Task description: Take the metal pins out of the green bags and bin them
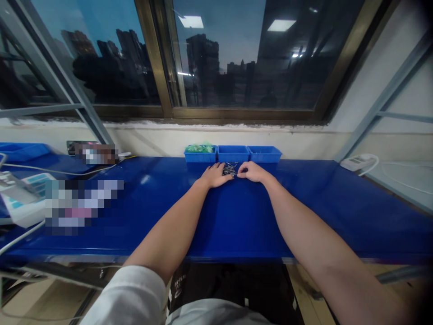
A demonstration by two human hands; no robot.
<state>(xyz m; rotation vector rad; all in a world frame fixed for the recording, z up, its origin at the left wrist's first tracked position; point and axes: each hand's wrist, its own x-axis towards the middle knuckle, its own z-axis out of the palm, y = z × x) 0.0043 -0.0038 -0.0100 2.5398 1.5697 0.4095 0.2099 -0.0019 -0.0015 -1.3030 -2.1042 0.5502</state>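
Note:
A small pile of thin metal pieces, screws or nails by their look [230,169], lies on the blue tabletop [233,216] between my hands. My left hand [214,176] rests flat at the pile's left edge, its fingers stretched out and its thumb reaching along the near side. On the right side of the pile, my right hand [251,172] has thumb and forefinger brought together in a pinch. Whatever it may hold is too small to make out. Just behind the pile stand three blue bins: a left bin [200,157] with green plastic bags [199,148], a middle bin [232,157] and a right bin [265,156].
A white device with a keypad [27,194] stands at the left, near a blurred-out patch and cables. Farther back is another blue tray [23,151]. A white power strip [358,161] lies at the right. Grey metal posts and a window border the table.

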